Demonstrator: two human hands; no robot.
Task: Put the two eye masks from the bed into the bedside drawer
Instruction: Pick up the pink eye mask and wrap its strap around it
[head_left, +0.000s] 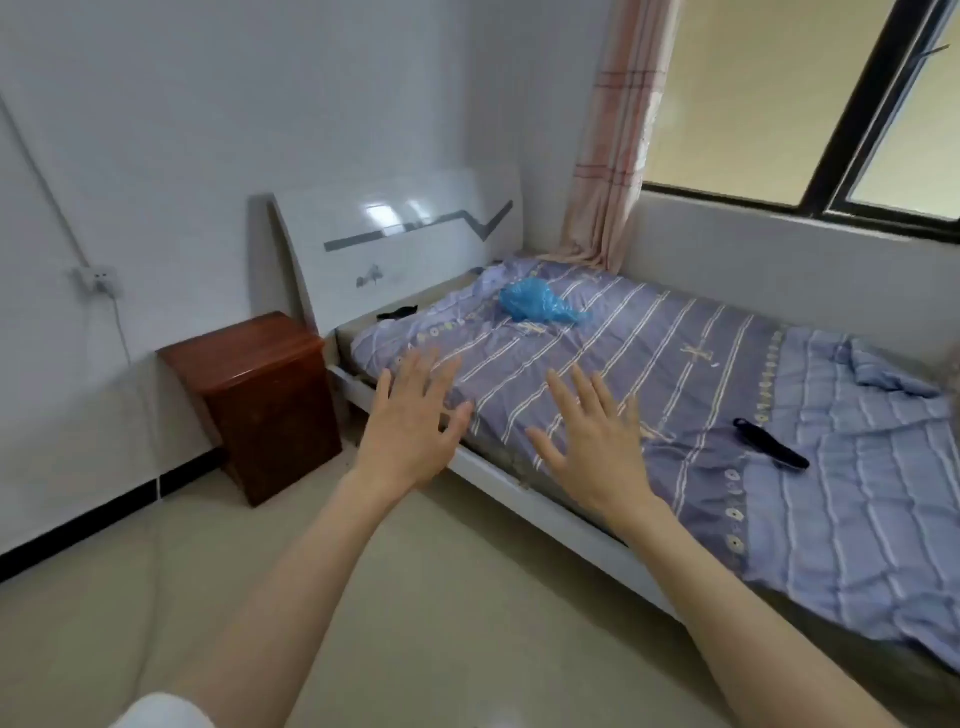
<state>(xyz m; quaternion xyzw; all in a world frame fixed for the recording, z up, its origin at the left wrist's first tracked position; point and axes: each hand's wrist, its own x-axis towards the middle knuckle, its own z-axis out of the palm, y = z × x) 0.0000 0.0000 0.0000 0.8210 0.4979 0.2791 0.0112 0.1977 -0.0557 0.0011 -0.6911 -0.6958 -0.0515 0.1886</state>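
Head view: both hands, left (410, 431) and right (592, 441), spread wide, empty, above bed (675, 364) edge.

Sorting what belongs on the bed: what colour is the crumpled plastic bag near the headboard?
Bright blue. The plastic bag shows best, and only, in the head view.

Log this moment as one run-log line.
stage: start | left hand: open, empty | right hand: open, empty | eye masks: one by headboard, one mid-bed | bedside cabinet: untouched
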